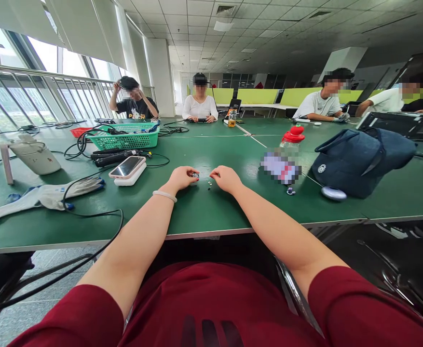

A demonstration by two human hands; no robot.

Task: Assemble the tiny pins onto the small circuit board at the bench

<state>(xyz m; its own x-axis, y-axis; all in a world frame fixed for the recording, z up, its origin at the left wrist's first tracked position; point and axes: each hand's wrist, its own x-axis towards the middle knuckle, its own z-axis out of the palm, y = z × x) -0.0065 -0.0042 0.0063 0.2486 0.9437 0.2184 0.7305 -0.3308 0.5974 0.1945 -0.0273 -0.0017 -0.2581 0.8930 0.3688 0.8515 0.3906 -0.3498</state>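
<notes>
On the green table (193, 214), my left hand (181, 179) is closed around a small dark-and-silver piece (195, 176), which peeks out at the fingertips. It is too small for me to tell its kind. My right hand (227, 179) faces it a short way off, thumb and fingers pinched together. Whatever may be between those fingertips is hidden. Between the two hands, nearer the right one, lie a tiny pale piece (210, 183) and a tiny dark piece (209, 188).
To the left are a phone (128, 166) on a white case, work gloves (57, 193), cables, a green basket (122, 140) and a beige cup (34, 155). Rightward stand a red-capped bottle (293, 136) and a navy bag (359, 161). Several people sit across the table.
</notes>
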